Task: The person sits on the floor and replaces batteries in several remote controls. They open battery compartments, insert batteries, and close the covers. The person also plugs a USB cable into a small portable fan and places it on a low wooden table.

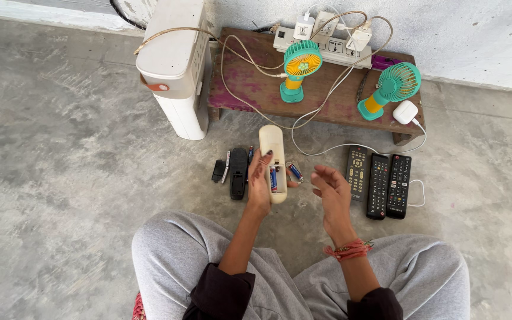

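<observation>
Fingers of the left hand (260, 181) wrap a cream remote (273, 160) above the floor, its open bay showing batteries (274, 178). Right hand (330, 192) hovers beside it, loosely open and empty. A loose battery (294, 172) lies partly hidden behind the remote.

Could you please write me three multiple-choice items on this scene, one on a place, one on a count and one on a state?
1. Where do the three dark remotes lie?
A. On the wooden bench
B. On the floor by the right hand
C. On the person's lap

2. How many small teal fans stand on the bench?
A. One
B. Two
C. Four

3. What state is the cream remote in the left hand in?
A. Battery bay open, cells showing
C. Wrapped in cable
B. Cover shut

Answers: 1 B, they lie side by side on the concrete beyond the right hand. 2 B, one fan and another. 3 A, batteries show inside.
</observation>
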